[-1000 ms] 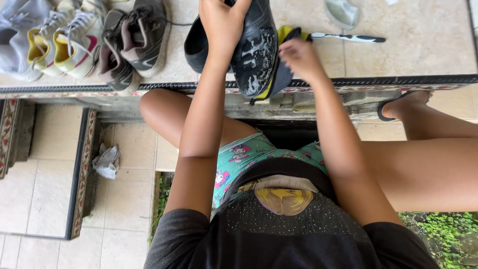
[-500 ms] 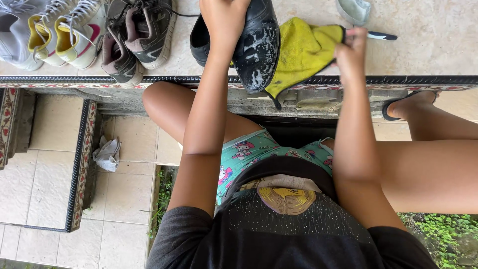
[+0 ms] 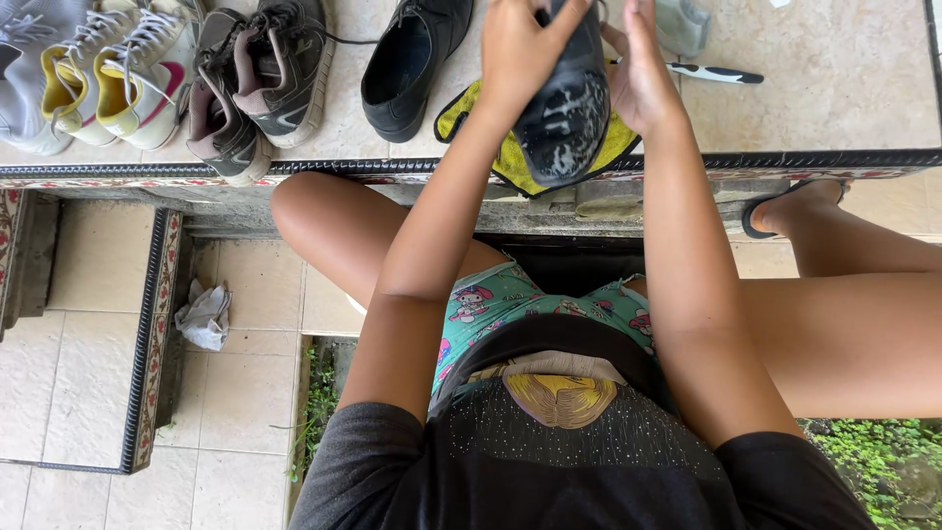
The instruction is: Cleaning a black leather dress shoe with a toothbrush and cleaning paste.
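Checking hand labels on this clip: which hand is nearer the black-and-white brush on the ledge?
Right. The right hand sits just beside the brush, at the black shoe. The left hand grips the shoe's far side.

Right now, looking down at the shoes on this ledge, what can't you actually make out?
All in the head view:
- Black shoe in hand: its upper, turned away; only the smeared sole shows.
- Left hand and right hand: fingertips cut off by the top edge.
- Yellow cloth: mostly hidden under that shoe.
- Grey sneaker: cropped by the left edge.
- Brush: its head is behind the right hand.
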